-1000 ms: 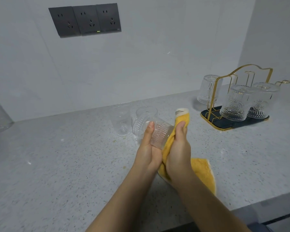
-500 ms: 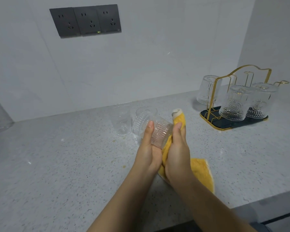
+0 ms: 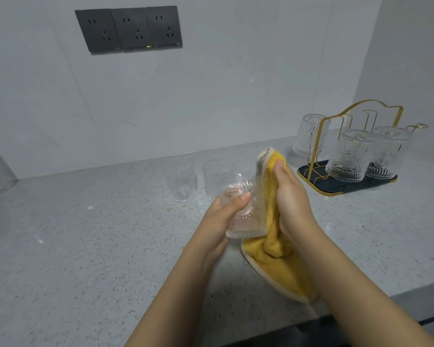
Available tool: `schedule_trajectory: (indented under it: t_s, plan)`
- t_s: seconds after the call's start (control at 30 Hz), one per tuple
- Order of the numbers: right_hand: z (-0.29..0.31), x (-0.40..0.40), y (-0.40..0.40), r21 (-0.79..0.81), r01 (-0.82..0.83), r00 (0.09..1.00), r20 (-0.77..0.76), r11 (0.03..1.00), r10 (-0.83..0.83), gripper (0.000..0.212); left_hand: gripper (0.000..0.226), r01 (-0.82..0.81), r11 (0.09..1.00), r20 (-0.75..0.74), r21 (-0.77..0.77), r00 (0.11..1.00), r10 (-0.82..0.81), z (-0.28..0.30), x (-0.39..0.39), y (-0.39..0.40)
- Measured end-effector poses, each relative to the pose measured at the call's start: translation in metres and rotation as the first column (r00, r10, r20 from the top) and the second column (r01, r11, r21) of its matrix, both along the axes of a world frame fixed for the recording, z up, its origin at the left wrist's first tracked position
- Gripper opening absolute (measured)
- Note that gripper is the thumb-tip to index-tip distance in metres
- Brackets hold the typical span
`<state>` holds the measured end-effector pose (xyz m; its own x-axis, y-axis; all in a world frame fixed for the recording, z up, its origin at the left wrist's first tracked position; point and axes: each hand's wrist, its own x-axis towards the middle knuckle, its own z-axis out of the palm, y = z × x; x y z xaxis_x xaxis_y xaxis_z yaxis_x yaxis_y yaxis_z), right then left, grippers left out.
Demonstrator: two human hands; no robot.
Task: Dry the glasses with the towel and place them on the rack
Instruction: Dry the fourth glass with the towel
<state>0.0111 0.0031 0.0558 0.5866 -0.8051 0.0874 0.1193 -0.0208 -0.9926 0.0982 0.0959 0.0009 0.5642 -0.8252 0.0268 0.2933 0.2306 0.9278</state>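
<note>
Over the counter [image 3: 85,246] the left hand [image 3: 218,221] grips the glass [image 3: 246,209], right hand [image 3: 290,201] pressing towel [image 3: 273,259] against it; rack [image 3: 346,176] lies far right, nearer the right hand.

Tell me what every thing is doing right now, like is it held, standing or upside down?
Left hand: holds the ribbed glass.
Right hand: grips the towel.
Ribbed glass: held, tilted, against the towel.
Towel: bunched, lower end draped on the counter.
Two glasses on the counter: upright, untouched.
Three glasses on the rack: upside down.
Rack: standing, some pegs free.
</note>
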Motion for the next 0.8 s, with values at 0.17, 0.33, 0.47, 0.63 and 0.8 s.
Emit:
schedule_trajectory:
  t_s: [0.17,0.33,0.47,0.63,0.8]
  plan:
    - [0.004,-0.004,0.002,-0.118,-0.061,0.996,-0.064,0.991,0.054,0.031,0.087,-0.030,0.993,0.058,0.113,0.998,0.024,0.001,-0.002,-0.002]
    - [-0.002,0.000,-0.003,-0.433,0.005,1.000,-0.016,0.901,-0.013,0.051,0.039,0.136,0.990,-0.111,0.033,0.985,-0.131,0.006,-0.006,0.000]
    - [-0.007,0.001,-0.015,-0.614,0.043,0.999,0.018,0.788,-0.040,0.053,0.049,0.197,0.980,-0.186,0.042,0.965,-0.186,0.009,-0.011,0.000]
    - [-0.006,0.012,-0.029,-0.653,0.219,0.916,-0.118,0.725,-0.383,0.058,0.086,0.047,0.993,0.006,0.109,0.999,-0.048,0.000,-0.017,-0.007]
    - [-0.008,0.017,-0.031,-0.669,0.226,0.910,-0.114,0.708,-0.399,0.057,0.057,-0.157,0.983,0.224,0.097,0.966,0.132,-0.012,-0.019,-0.010]
